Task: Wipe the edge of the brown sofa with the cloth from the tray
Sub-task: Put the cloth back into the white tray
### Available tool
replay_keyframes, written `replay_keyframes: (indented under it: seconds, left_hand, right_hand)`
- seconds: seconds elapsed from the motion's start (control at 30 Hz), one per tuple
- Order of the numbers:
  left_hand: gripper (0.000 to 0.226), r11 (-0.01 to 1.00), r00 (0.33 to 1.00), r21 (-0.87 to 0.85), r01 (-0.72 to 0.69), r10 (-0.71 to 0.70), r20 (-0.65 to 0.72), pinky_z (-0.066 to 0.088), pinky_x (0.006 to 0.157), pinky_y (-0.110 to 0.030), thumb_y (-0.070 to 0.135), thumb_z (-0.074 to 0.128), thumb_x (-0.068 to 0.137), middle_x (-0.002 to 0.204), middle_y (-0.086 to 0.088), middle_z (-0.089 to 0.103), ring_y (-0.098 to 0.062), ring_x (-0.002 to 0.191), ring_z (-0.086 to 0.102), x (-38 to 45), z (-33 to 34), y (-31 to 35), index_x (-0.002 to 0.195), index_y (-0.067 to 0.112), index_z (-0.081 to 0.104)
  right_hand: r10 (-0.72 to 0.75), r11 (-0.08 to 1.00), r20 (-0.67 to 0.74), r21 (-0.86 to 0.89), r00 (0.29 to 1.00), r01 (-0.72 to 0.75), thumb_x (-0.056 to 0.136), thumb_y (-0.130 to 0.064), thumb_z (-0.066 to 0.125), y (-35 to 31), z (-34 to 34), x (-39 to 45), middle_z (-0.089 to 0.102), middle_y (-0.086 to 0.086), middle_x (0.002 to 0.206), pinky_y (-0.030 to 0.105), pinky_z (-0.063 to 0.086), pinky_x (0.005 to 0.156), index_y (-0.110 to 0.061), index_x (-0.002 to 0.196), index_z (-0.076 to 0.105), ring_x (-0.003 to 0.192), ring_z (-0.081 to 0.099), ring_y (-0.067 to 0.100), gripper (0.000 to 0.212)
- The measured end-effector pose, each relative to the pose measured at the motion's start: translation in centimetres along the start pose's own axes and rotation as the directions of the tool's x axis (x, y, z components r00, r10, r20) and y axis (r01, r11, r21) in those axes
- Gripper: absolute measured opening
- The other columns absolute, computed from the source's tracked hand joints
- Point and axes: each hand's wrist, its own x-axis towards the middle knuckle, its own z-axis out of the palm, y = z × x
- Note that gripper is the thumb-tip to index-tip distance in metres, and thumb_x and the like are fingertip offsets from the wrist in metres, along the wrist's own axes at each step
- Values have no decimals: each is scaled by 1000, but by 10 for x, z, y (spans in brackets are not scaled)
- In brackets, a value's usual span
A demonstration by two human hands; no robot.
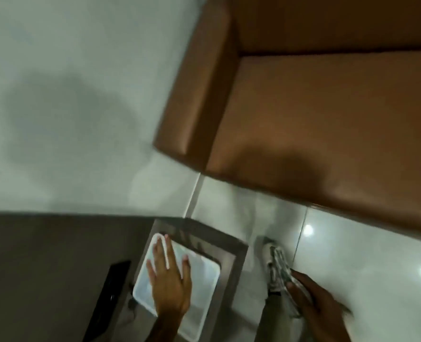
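White tray (204, 287) lay under the spread left hand (170, 280) while the right hand (313, 297) gripped the cloth (282, 270), wiping yet unstarted, sofa (327, 114) at one o'clock.

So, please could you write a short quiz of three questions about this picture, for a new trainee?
1. True or false: the left hand lies flat and open over the white tray.
2. Which hand holds the cloth?
A. left
B. right
C. neither
3. Fill in the word: the brown sofa stands on the pale tiled ____.

Key:
1. True. The fingers are spread over the tray, which sits on a small grey table.
2. B. The right hand is closed on the grey and white cloth, away from the sofa.
3. Floor.
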Motion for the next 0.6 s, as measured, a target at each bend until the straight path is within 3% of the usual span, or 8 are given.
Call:
replay_keyframes:
  seconds: [0.07, 0.13, 0.2, 0.3, 0.4, 0.47, 0.53, 0.6]
  left_hand:
    - [93, 972, 973, -38, 231, -231, 3, 44, 121, -73, 64, 6, 112, 169, -30, 47, -51, 152, 52, -40, 5, -77, 164, -2, 45]
    - [89, 941, 942, -44, 336, -336, 5, 48, 116, -73, 59, 11, 113, 163, -33, 52, -53, 147, 57, -76, 28, -137, 160, -6, 50]
    - [88, 883, 889, -109, 457, -449, 88, 39, 126, -70, 63, 16, 110, 170, -29, 45, -48, 157, 46, -107, 67, -182, 166, 0, 43]
    - [84, 766, 798, -226, 601, -592, 117, 29, 132, -69, 58, 18, 104, 176, -21, 40, -45, 163, 36, -131, 141, -214, 171, 11, 36]
    - [90, 757, 818, -326, 567, -563, 116, 21, 137, -67, 69, 1, 108, 182, -19, 24, -43, 169, 23, -128, 222, -219, 173, 12, 26]
    - [82, 734, 805, -362, 575, -587, 88, 12, 140, -65, 62, 10, 110, 185, -19, 9, -41, 172, 9, -119, 253, -209, 175, 14, 20]
    - [74, 712, 770, -360, 603, -637, 32, 4, 141, -61, 51, 21, 111, 186, -17, 5, -39, 173, 2, -118, 277, -205, 176, 18, 13]
    - [73, 716, 770, -381, 584, -638, -18, 3, 141, -59, 49, 25, 111, 186, -17, 6, -37, 173, 2, -121, 289, -206, 177, 21, 13]
  right_hand:
    - [-48, 986, 111, -153, 993, 65, 92, -34, 76, -13, 49, -20, 81, -14, 106, 9, 49, 92, -50, 106, 76, 108, 72, 8, 22]
    - [-108, 958, 188, -244, 976, 153, 90, -35, 79, -12, 96, -32, 81, -27, 96, 0, 48, 88, -58, 96, 77, 101, 72, -10, 24]
    - [-190, 898, 276, -340, 942, 281, 89, -30, 80, 2, 153, -34, 83, -21, 100, 14, 56, 96, -49, 101, 81, 101, 75, -4, 23]
    - [-396, 725, 315, -470, 863, 504, 88, -10, 81, 33, 234, -22, 83, -4, 105, 1, 50, 90, -29, 110, 83, 96, 77, 5, 29]
    - [-598, 404, 450, -545, 663, 734, 98, -12, 68, 78, 304, 4, 77, 4, 114, 25, 59, 95, -15, 122, 79, 106, 73, 18, 26]
    - [-560, 236, 567, -591, 605, 772, 100, -16, 65, 102, 331, 22, 73, 9, 119, 36, 62, 91, -13, 127, 75, 108, 70, 23, 29]
    - [-374, 210, 662, -621, 649, 755, 102, -23, 62, 125, 348, 29, 65, 11, 133, 42, 59, 99, -15, 135, 69, 120, 64, 25, 35]
    - [-248, 155, 744, -601, 620, 784, 106, -33, 53, 139, 352, 32, 59, 10, 142, 40, 55, 107, -16, 142, 63, 131, 58, 24, 41]
